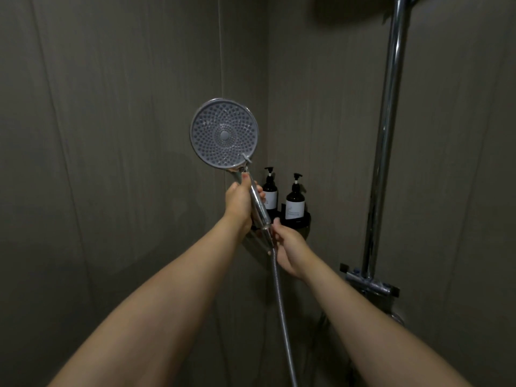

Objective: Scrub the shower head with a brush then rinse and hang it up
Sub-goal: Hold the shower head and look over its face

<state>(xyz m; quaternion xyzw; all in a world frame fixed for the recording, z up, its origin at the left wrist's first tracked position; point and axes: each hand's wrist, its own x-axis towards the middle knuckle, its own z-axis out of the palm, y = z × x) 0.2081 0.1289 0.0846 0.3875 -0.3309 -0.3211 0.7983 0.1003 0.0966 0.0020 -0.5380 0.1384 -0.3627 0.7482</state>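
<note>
A round shower head (224, 132) with a grey nozzle face points toward me, held upright in front of the wall corner. My left hand (240, 203) is wrapped around its chrome handle (259, 208). My right hand (289, 248) pinches the bottom end of the handle, where the metal hose (282, 308) joins it. The hose hangs down between my forearms and leaves the frame at the bottom. No brush shows anywhere in view.
Two dark pump bottles (295, 199) stand on a black corner shelf (303, 220) just behind my hands. A chrome riser pipe (386, 141) rises at the right from a mixer valve (368, 283). A large overhead shower (351, 8) shows at the top edge.
</note>
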